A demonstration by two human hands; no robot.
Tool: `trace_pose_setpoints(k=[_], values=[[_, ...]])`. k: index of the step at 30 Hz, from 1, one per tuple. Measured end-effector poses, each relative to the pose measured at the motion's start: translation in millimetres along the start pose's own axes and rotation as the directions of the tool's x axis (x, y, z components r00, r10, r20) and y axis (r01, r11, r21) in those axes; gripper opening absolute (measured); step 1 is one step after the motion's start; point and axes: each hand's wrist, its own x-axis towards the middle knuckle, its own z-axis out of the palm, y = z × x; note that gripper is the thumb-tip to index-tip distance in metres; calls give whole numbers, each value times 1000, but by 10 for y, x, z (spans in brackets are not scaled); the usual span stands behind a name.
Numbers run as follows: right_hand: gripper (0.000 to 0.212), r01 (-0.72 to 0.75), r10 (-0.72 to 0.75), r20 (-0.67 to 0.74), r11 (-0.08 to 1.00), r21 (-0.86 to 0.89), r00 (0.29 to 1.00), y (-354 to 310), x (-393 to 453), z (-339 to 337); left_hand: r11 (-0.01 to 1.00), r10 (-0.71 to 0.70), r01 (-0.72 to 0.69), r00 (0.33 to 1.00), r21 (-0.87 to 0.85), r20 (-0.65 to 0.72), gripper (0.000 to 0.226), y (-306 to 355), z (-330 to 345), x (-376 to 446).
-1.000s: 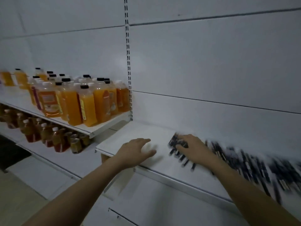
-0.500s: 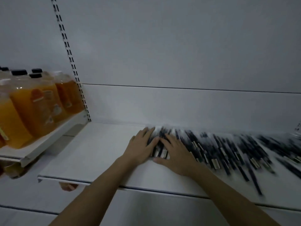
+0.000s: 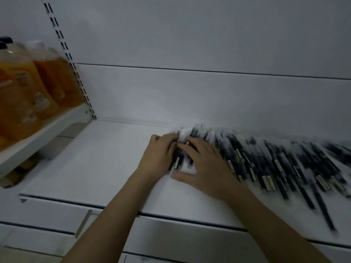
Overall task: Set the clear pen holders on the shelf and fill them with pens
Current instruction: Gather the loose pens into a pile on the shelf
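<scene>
Fingers of both hands over pens, on shelf

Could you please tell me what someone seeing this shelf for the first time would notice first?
The eye goes first to the long spread of dark pens with pale labels lying loose across the right part of the white metal shelf. At the spread's left end, the left hand and right hand rest together on a few pens. On a higher shelf at the far left stand blurred orange juice bottles.
</scene>
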Motion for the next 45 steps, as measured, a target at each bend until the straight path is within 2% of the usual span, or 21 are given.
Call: trace_pose_setpoints(k=[3,6,9,11,13,15,16,18,20,23,26,27,30,34,37,39,45], values=[[85,3,-4,-19,1000,-27,1000,-48,41,39,1000,-6,7,1000,11,-19,36,-53,11,21],[65,-40,33,-141,998,-49,989,-16,67,98,999,-29,27,998,-35,-47,35,-41,-41,1],[61,-75,66,-167,996,-44,984,4,78,124,992,-55,57,998,-117,13,31,-13,-113,-38],[61,-75,70,-166,997,-25,984,15,72,125,980,-73,93,991,-175,116,45,-17,-175,-61],[61,-61,57,-173,998,-21,983,41,62,120,977,-53,106,960,-183,274,73,-46,-259,-88],[64,-65,65,-155,998,2,986,67,49,97,996,-8,47,904,-81,427,99,-60,-325,-113],[65,-70,71,-144,997,14,987,81,46,83,1000,12,-4,887,-19,461,105,-77,-336,-118],[64,-69,68,-154,998,3,986,102,36,64,997,46,-70,903,41,427,101,-92,-318,-124],[62,-65,61,-192,998,-13,980,117,29,48,998,47,-59,942,27,333,92,-117,-275,-121],[58,-64,62,-232,998,-1,971,116,25,18,994,67,-86,965,64,253,87,-129,-214,-119],[55,-51,55,-266,998,21,962,108,24,1,986,108,-125,983,108,147,63,-114,-180,-128],[54,-51,59,-270,998,36,961,105,26,-8,983,118,-135,983,121,141,64,-103,-180,-133],[46,-39,61,-227,994,104,972,102,37,-29,976,135,-167,967,140,215,93,-62,-194,-157],[28,8,39,-254,983,182,966,123,33,-23,966,150,-200,950,163,274,106,-51,-191,-162],[12,-3,60,-243,973,230,968,139,13,-37,966,153,-199,954,163,258,104,-15,-178,-149],[9,-13,69,-230,971,239,971,139,-1,-50,962,173,-217,954,165,245,103,10,-153,-115],[30,-60,123,-192,951,302,974,110,-9,-114,966,175,-211,959,150,223,84,38,-100,-30]])
